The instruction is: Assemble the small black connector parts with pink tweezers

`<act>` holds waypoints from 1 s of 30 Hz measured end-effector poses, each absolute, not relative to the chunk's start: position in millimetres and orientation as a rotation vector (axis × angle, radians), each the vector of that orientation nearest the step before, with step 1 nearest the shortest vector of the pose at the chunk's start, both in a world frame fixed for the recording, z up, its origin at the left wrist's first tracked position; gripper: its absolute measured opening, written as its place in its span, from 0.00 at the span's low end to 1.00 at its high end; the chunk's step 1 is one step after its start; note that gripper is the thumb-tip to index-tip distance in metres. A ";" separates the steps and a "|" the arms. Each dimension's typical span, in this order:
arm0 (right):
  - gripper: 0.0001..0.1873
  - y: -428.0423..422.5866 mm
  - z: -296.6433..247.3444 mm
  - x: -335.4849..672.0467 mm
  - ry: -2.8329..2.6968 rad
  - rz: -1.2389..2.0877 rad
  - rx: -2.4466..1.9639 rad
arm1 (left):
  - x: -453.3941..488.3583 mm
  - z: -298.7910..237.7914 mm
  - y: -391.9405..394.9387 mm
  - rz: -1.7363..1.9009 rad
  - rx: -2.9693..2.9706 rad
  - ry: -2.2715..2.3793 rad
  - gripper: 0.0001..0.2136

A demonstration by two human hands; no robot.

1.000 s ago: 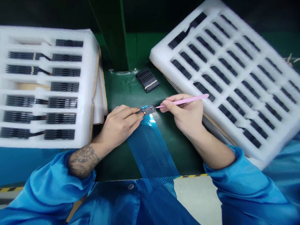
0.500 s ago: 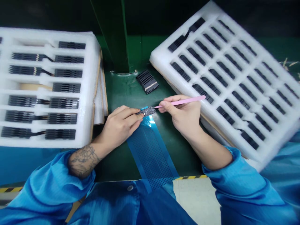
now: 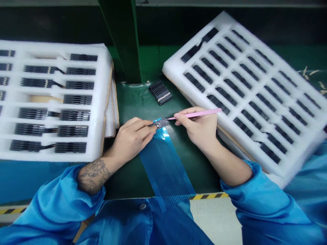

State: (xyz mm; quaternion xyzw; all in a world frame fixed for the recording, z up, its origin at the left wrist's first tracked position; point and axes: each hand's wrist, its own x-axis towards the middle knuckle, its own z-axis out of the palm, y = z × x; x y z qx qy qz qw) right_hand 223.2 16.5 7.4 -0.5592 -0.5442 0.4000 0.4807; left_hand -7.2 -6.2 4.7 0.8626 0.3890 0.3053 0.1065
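My left hand point(image 3: 135, 136) pinches the left end of a small dark circuit board point(image 3: 161, 123) above the bench. In my right hand point(image 3: 199, 124) is a pair of pink tweezers point(image 3: 201, 113), gripped like a pen. Their tips meet the right end of the board; whether they hold a small piece there is too fine to tell. Beneath the board lies a blue plastic sheet point(image 3: 168, 166) with rows of small dark dots, running down over the bench edge. A stack of black parts point(image 3: 160, 92) with a light stripe rests just beyond my hands.
To the left, a white foam tray point(image 3: 98, 102) holds black parts in slots, stacked on others. Another foam tray point(image 3: 176, 69), angled, stands at the right with many filled slots. A green post point(image 3: 126, 44) rises behind. Yellow-black tape point(image 3: 211, 196) marks the green bench's front edge.
The camera view has shifted slightly, so the trays appear a little lower. Both hands keep their holds, with the tweezers still at the board's right end.
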 end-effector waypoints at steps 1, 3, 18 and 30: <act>0.09 16.5 7.3 223.2 -1.329 0.971 -1.363 | -7.3 4.7 -6.2 0.899 2.540 1.145 0.03; 0.09 16.4 7.1 223.0 -1.323 0.973 -1.371 | -7.3 4.4 -6.2 0.893 2.539 1.148 0.03; 0.09 16.0 5.0 224.5 -1.329 0.968 -1.412 | -7.5 3.0 -7.2 0.872 2.529 1.163 0.03; 0.07 15.4 4.1 224.3 -1.303 0.980 -1.378 | -7.3 3.7 -7.3 0.873 2.534 1.164 0.04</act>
